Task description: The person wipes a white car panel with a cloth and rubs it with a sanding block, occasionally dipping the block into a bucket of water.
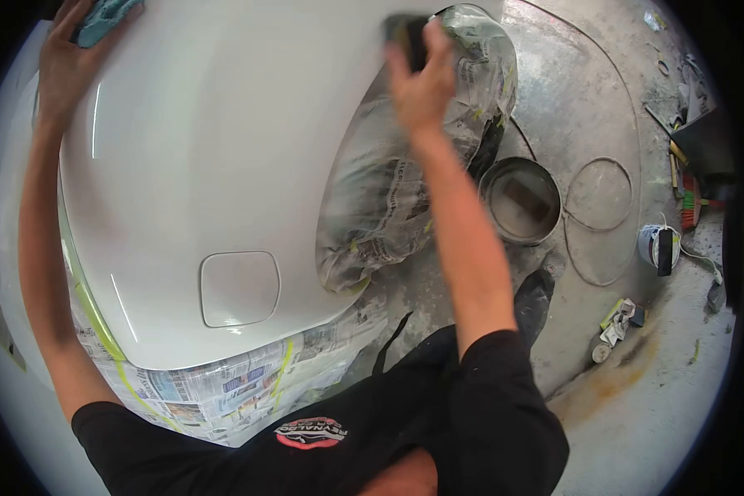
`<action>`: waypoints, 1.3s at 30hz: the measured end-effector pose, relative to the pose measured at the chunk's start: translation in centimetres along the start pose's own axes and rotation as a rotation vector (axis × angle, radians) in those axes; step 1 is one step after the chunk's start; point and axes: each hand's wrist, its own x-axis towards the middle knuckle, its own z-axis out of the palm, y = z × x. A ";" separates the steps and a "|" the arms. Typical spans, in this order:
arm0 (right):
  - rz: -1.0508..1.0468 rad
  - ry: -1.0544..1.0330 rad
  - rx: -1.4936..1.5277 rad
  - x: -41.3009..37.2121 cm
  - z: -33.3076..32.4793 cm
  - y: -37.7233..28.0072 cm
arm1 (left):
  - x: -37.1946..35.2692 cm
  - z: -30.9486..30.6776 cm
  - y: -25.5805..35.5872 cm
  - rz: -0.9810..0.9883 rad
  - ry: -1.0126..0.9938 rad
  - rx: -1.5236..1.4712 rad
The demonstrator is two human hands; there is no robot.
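A large white car body panel [223, 157] with a square fuel flap [240, 288] fills the left and middle of the view. At the top left my left hand [70, 62] is closed on a light blue cloth [106, 20], at the panel's far left edge. My right hand [424, 78], slightly blurred, grips a dark block [407, 35] against the panel's right edge, above the wheel arch. Newspaper and clear plastic [388, 190] cover the wheel area beside my right forearm.
On the floor to the right stand a round basin of cloudy water [519, 201] with a dark block in it, and a white bucket [659, 246]. A hose [628, 178] lies coiled nearby. Taped newspaper [231, 388] hangs below the panel.
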 end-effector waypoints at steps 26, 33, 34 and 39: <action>-0.157 -0.137 0.010 -4.6 -1.3 -2.5 | -3.2 -1.3 -1.2 -0.369 -0.173 0.223; 0.291 -0.012 -0.032 7.1 1.0 4.8 | -2.9 -1.6 -1.3 -0.426 -0.194 0.152; 0.176 -0.034 -0.086 4.8 0.8 2.2 | -2.9 -1.6 -1.3 -0.435 -0.190 0.143; -0.254 -0.175 0.051 -2.4 -1.5 -4.1 | -2.8 -1.4 -0.6 -0.440 -0.147 0.144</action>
